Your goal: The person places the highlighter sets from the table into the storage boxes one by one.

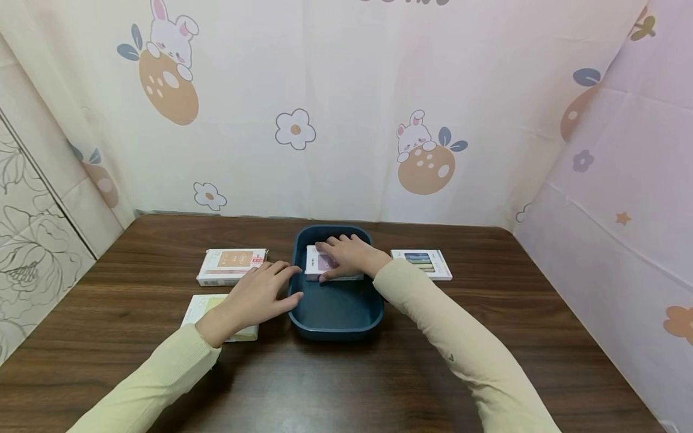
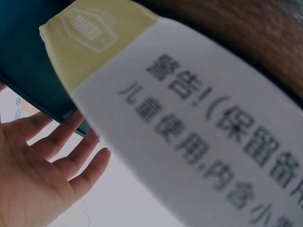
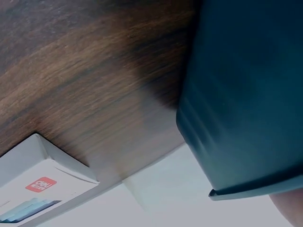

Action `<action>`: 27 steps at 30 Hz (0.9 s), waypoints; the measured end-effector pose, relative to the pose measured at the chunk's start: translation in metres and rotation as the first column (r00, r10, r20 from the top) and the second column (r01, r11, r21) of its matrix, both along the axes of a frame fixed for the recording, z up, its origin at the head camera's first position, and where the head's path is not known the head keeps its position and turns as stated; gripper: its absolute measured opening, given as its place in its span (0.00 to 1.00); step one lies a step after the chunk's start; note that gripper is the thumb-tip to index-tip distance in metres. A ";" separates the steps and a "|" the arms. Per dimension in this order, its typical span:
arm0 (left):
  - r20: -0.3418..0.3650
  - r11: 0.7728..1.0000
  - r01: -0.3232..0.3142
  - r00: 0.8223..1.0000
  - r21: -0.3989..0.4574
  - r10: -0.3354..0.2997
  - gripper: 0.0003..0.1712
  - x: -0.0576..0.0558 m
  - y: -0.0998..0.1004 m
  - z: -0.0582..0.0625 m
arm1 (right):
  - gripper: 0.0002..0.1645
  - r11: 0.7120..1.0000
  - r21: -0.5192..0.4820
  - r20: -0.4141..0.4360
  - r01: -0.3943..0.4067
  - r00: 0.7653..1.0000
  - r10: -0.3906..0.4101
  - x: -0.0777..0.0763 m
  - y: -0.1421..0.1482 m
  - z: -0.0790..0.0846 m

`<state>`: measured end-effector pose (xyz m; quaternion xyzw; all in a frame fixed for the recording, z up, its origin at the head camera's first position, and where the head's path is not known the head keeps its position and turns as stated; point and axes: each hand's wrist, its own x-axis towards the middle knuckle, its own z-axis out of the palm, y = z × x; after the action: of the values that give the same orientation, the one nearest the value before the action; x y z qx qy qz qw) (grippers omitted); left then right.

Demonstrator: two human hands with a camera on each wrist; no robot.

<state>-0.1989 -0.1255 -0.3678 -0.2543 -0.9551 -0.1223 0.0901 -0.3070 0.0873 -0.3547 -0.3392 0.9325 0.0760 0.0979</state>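
A dark teal rectangular tub stands mid-table. Inside its far half lies a white box with a purple panel. My right hand grips this box from above, fingers at the far side and thumb at the near side. Over the tub's left rim, my left hand reaches with relaxed, spread fingers and holds nothing. In the left wrist view the left hand shows palm and loose fingers by the tub. A white and yellow box lies partly hidden beneath the left forearm.
Farther back on the left lies a white box with an orange-brown panel. Right of the tub is a white box with a picture of coloured sticks. The brown wooden table meets a patterned curtain at the back.
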 end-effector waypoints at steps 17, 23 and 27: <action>0.007 1.000 -0.007 1.000 -0.001 0.007 0.31 -0.001 0.000 -0.001 | 0.45 0.998 -0.048 -0.062 -0.038 0.997 0.035 0.007 0.015 0.018; 0.001 1.000 -0.005 1.000 0.003 0.005 0.30 -0.002 0.000 -0.001 | 0.44 0.995 -0.084 -0.085 -0.046 0.996 0.039 0.011 0.026 0.026; 0.002 1.000 -0.001 1.000 0.006 0.001 0.31 -0.001 0.000 0.000 | 0.42 0.993 -0.106 -0.100 -0.041 0.995 0.030 0.014 0.035 0.028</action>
<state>-0.2003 -0.1259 -0.3680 -0.2534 -0.9550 -0.1252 0.0899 -0.2933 0.1223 -0.3265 -0.3564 0.9327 0.0436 0.0322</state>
